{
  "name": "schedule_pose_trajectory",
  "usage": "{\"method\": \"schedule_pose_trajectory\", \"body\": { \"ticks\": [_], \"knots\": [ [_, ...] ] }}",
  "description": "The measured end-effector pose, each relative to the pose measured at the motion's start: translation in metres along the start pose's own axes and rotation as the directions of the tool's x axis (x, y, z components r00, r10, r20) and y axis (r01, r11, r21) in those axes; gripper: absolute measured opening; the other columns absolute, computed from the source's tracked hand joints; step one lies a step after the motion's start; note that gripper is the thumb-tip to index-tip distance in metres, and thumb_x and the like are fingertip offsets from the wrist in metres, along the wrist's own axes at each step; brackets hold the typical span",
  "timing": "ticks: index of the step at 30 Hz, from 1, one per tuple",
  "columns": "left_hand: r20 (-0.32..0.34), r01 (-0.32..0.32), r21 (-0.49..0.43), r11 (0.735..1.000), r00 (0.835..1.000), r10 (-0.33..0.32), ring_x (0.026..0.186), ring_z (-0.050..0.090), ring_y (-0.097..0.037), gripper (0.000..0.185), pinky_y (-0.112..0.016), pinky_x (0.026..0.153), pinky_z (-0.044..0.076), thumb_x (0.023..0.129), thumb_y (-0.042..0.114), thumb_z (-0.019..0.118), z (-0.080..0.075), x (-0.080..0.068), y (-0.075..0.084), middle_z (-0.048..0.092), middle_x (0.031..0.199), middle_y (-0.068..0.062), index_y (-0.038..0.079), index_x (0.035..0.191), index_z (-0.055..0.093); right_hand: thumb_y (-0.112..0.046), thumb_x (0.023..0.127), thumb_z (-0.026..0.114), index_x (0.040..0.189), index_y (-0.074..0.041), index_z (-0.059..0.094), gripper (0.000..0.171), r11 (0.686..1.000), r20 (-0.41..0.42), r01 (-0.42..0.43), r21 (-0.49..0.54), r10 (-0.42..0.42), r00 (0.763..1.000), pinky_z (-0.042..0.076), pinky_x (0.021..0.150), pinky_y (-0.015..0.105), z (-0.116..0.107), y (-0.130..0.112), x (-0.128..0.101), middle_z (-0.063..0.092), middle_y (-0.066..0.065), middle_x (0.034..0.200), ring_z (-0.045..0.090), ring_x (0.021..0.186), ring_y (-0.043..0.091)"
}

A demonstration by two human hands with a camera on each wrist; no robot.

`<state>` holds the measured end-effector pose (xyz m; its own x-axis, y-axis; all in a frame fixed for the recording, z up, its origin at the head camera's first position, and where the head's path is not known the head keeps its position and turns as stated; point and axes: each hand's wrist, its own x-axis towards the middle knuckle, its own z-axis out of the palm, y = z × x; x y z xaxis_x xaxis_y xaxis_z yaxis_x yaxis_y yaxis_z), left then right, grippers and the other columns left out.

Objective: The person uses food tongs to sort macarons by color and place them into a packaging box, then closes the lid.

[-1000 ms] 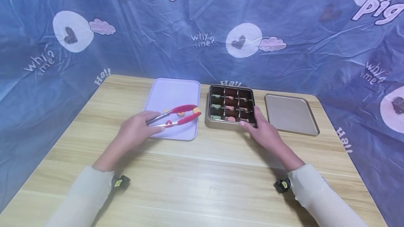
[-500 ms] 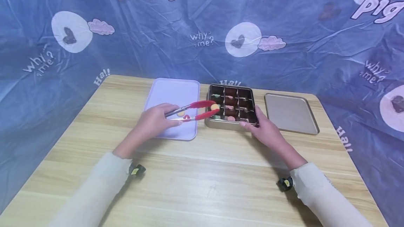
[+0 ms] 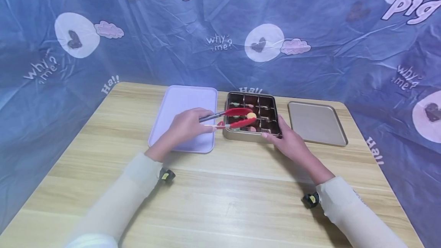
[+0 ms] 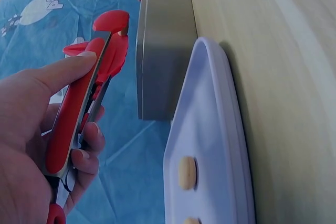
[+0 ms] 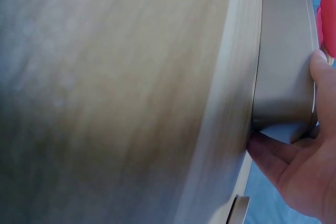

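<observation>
My left hand (image 3: 187,125) grips red-tipped metal tongs (image 3: 237,112), which pinch a yellow macaron (image 3: 252,115) over the middle of a metal tin (image 3: 241,136). Inside the tin, a dark brown divider (image 3: 265,102) makes small compartments; green pieces show in the left column, pink ones in the middle column. My right hand (image 3: 289,141) holds the tin's near right corner, thumb at the rim and fingers along the side. In the left wrist view, two macarons, one of them a beige macaron (image 4: 187,173), lie on the lilac tray (image 4: 202,72); the left hand hides them in the head view.
The tin's flat metal lid (image 3: 317,123) lies on the wooden table (image 3: 220,194) to the right of the tin. Left of the tin is the lilac tray. A blue printed cloth (image 3: 172,49) hangs behind and at both sides.
My left hand has carried the tongs and the yellow macaron rightward, from above the lilac tray to over the tin. My right hand stays at the tin's corner.
</observation>
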<state>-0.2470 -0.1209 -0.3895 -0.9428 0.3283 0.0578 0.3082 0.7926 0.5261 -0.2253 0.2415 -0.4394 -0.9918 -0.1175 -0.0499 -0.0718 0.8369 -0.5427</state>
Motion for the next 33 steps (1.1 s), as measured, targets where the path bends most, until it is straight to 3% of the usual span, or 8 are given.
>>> {"method": "schedule_pose_trajectory", "body": {
  "ticks": [5, 15, 24, 33],
  "knots": [
    [0.039, -0.007, 0.01, 1.0, 0.999, 0.006, 0.124, 0.061, -0.025, 0.06, -0.05, 0.097, 0.051, 0.082, 0.05, 0.078, 0.007, 0.01, 0.011, 0.063, 0.139, 0.005, 0.032, 0.137, 0.064, -0.081, 0.086, 0.049, 0.163, -0.025, -0.006, 0.109, 1.0, 0.007, -0.004, -0.014, 0.004, 1.0, 0.036, 0.107, 0.07, 0.0, 0.0, 0.0, 0.02, 0.021, 0.166, 0.038, 0.139, 0.055],
    [0.093, -0.061, 0.009, 0.998, 0.994, 0.06, 0.142, 0.047, -0.023, 0.064, -0.052, 0.112, 0.042, 0.085, 0.053, 0.073, 0.017, 0.023, 0.03, 0.055, 0.15, 0.004, 0.027, 0.142, 0.06, -0.081, 0.086, 0.047, 0.163, -0.023, -0.006, 0.11, 0.999, 0.013, -0.017, -0.029, 0.017, 1.0, 0.033, 0.109, 0.07, 0.0, -0.001, 0.0, 0.017, 0.019, 0.167, 0.034, 0.142, 0.054],
    [0.11, -0.066, 0.064, 0.996, 0.992, 0.059, 0.136, 0.053, -0.019, 0.061, -0.048, 0.099, 0.05, 0.085, 0.055, 0.073, 0.023, 0.031, 0.04, 0.057, 0.148, 0.007, 0.032, 0.14, 0.061, -0.082, 0.086, 0.045, 0.162, -0.017, -0.006, 0.113, 0.999, 0.026, -0.032, -0.04, 0.033, 0.999, 0.027, 0.114, 0.068, 0.0, -0.002, -0.001, 0.011, 0.017, 0.168, 0.026, 0.146, 0.052],
    [0.132, -0.055, 0.076, 0.996, 0.99, 0.044, 0.137, 0.052, -0.018, 0.062, -0.049, 0.101, 0.049, 0.085, 0.054, 0.073, 0.026, 0.033, 0.044, 0.055, 0.149, 0.009, 0.033, 0.141, 0.059, -0.082, 0.086, 0.045, 0.162, -0.018, -0.006, 0.113, 0.998, 0.032, -0.046, -0.034, 0.047, 0.998, 0.026, 0.115, 0.067, -0.001, -0.003, -0.001, 0.01, 0.016, 0.168, 0.025, 0.147, 0.051]
  ]
}}
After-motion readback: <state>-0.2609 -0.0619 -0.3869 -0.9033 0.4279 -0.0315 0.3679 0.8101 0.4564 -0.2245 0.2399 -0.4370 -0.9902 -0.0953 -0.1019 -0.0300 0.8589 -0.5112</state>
